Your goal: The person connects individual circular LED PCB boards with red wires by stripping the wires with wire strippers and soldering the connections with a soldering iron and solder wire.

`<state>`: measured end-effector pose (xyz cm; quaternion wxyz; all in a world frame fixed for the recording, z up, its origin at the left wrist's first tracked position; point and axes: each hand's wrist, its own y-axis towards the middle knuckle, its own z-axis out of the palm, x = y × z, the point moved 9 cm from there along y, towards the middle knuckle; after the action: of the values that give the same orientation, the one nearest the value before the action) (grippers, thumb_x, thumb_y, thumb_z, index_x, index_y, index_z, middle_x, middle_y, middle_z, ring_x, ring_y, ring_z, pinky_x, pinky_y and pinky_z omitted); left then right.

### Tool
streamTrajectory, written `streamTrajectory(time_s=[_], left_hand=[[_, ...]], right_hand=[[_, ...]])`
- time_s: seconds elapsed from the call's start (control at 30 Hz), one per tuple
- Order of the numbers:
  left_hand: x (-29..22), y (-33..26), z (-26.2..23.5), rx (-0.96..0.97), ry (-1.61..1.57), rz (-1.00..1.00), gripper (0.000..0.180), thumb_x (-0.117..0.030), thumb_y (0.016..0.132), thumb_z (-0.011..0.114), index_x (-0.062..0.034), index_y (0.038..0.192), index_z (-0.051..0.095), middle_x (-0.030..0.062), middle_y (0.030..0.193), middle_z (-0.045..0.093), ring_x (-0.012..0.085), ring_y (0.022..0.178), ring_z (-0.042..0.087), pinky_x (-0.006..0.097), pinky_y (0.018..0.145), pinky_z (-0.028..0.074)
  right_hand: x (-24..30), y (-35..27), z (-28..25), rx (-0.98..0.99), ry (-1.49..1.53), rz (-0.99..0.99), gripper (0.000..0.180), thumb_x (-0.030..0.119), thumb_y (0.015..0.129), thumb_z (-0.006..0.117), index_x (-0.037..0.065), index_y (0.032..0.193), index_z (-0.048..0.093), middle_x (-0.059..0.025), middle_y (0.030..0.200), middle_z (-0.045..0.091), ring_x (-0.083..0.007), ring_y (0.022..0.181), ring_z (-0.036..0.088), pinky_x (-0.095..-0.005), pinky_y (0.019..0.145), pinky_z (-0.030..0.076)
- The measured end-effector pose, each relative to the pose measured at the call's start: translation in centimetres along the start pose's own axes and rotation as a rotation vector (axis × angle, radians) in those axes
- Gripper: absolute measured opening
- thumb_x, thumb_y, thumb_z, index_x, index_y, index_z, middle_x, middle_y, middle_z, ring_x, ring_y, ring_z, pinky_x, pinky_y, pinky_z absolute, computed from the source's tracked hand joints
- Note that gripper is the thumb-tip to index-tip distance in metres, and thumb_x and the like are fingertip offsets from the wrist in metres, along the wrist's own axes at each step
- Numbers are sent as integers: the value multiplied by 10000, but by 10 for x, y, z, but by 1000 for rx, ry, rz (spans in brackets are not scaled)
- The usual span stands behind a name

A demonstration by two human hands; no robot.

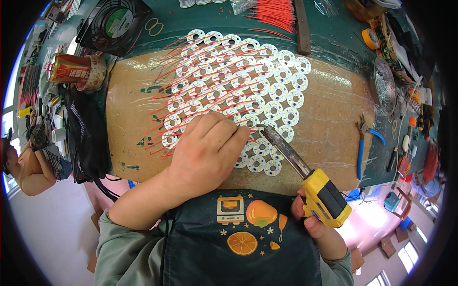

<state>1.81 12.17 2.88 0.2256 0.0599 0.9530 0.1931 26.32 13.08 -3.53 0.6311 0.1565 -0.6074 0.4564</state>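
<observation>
Ring-shaped white LED boards [284,81] lie in close slanting rows on a brown board. Thin red wires [160,97] run leftward from many of them; the rows at the right show no wires. My left hand [202,155] is over the lower rows, its fingers pinched together on what looks like a red wire, mostly hidden by the fingers. My right hand [316,229] is wrapped round the grip of a yellow and black soldering gun [328,198]. The gun's dark tip points up and left, touching or just above a ring board beside my left fingertips.
Blue-handled pliers [360,152] lie at the brown board's [329,157] right edge. A black fan [112,26] and a gold-red can [70,68] stand at left. Behind are a red wire bundle [273,14] and a dark bar [301,28]. Another person [36,169] is at far left.
</observation>
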Motion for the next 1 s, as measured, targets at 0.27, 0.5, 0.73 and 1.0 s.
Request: streamTrajectory(time_s=[0.27,0.5,0.73,1.0], left_hand=[[0,1,0,-1,-10,-10,318,31,665,691,-19,979,682,67,854,597,246,806,601,354,721,492],[1,-3,-21,44,10,-53,379,32,638,697,-8,1015,683,70,855,598,253,795,598,363,718,491],[-6,-11,-44,26,55,-31,357,-57,699,676,-14,1053,688,56,921,604,235,884,610,356,766,478],[-5,-15,-16,75,21,-53,350,17,652,666,-42,996,688,62,897,614,249,853,618,353,753,487]], right_hand=[[7,3,-4,-65,59,-88,331,225,829,745,-3,1033,619,-33,753,595,-137,635,567,-274,562,461],[4,1,-6,-103,97,-79,402,234,830,751,-18,1110,609,-33,765,604,-132,638,573,-267,561,462],[9,3,0,-81,84,-126,437,251,847,738,-20,1156,591,-31,772,595,-132,629,562,-272,560,460],[8,4,-3,-50,-36,-76,297,318,839,737,59,818,592,-41,716,574,-180,616,560,-299,551,440]])
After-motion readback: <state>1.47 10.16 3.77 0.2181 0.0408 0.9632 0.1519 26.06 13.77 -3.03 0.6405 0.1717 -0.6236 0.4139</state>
